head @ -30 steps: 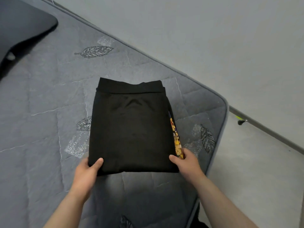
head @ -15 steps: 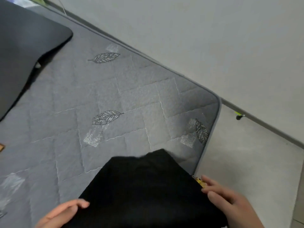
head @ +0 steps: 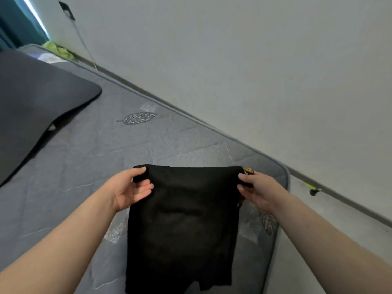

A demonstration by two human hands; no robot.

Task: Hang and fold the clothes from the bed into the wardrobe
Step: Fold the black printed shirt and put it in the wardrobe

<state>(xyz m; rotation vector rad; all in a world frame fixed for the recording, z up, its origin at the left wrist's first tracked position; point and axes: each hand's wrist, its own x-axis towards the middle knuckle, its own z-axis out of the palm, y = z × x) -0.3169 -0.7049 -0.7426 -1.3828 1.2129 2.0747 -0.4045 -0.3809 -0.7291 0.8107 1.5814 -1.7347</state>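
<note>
A folded black garment (head: pixel 182 225) with a yellow patterned strip at its right edge hangs in the air above the grey quilted mattress (head: pixel 89 166). My left hand (head: pixel 129 189) grips its upper left corner, thumb over the top edge and fingers under the cloth. My right hand (head: pixel 257 189) pinches the upper right corner beside the yellow strip. The lower part of the garment hangs down between my forearms toward the bottom of the view.
A dark flat pad (head: pixel 31 107) lies on the mattress at the left. A white wall (head: pixel 254 71) runs along the far side. Light floor (head: pixel 318 219) shows to the right of the mattress corner. Green cloth (head: pixel 57 49) lies far left by a teal curtain.
The garment lay flat on the mattress with my hands at its near corners; both hands have lifted it, and it now hangs from its top edge. The camera has tilted up.
</note>
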